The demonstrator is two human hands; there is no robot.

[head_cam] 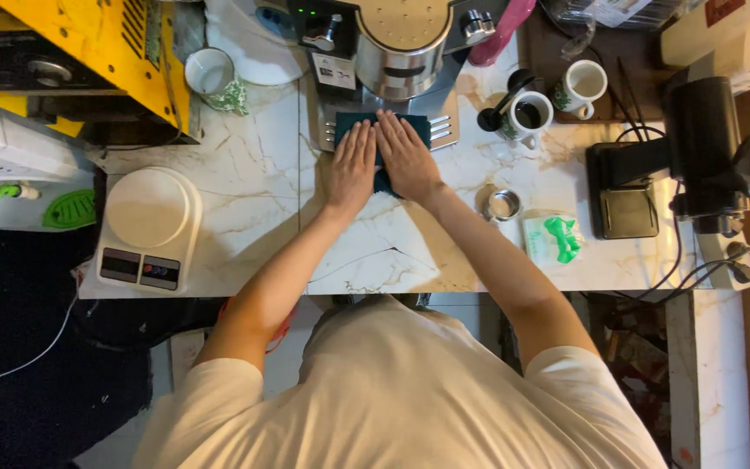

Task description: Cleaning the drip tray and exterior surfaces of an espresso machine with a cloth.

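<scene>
Head view is looking straight down on a white marble-patterned counter (pixel 245 187) with brownish veins, and a dark crack is running across its near edge just in front of the person. Both hands are lying flat, palms down and fingers stretched out together, on a dark teal cloth (pixel 382 130) that is sitting at the middle of the counter, partly over the metal drip tray (pixel 444 130) of an espresso machine (pixel 401 39); the left hand (pixel 353 165) is covering the cloth's left part and the right hand (pixel 407 156) its right part, thumbs nearly touching, neither one gripping anything. A white kitchen scale (pixel 145 227) is standing near the counter's left front corner. A white mug with a green pattern (pixel 212 74) is sitting toward the back left, just beside a yellow metal machine (pixel 101 43). To the right of the drip tray, two more patterned mugs (pixel 557 100) are standing close together, the nearer one apparently holding dark liquid, though the view is too small to be sure. A small round metal basket (pixel 503 205) is resting just beside the right forearm, and a white packet with a green clip (pixel 554 239) is lying near it. A black coffee grinder (pixel 700 148) is occupying the right end, with cables trailing off the edge. Beyond the counter's left side, dark flooring (pixel 36 365) is showing, with a thin white cord (pixel 23 360) crossing it.
</scene>
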